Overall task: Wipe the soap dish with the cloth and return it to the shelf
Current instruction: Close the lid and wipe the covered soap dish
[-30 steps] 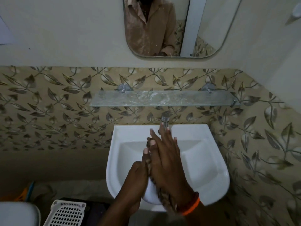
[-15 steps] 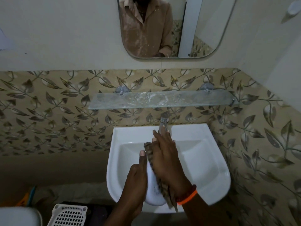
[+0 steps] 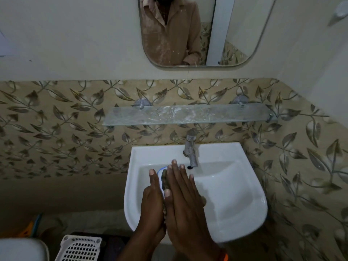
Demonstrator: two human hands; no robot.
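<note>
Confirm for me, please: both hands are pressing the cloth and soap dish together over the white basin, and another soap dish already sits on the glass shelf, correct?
Not quite. In the head view the glass shelf carries nothing. The rest stands: the left hand and right hand press the cloth and soap dish together over the white basin.

We recorded a white sink (image 3: 235,204), a mottled brown-green cloth (image 3: 165,180) and a white soap dish (image 3: 159,175) with a blue rim. The tiles (image 3: 56,129) were beige with a brown leaf pattern. The shelf (image 3: 188,114) was clouded glass; the basket (image 3: 81,249), white lattice.
</note>
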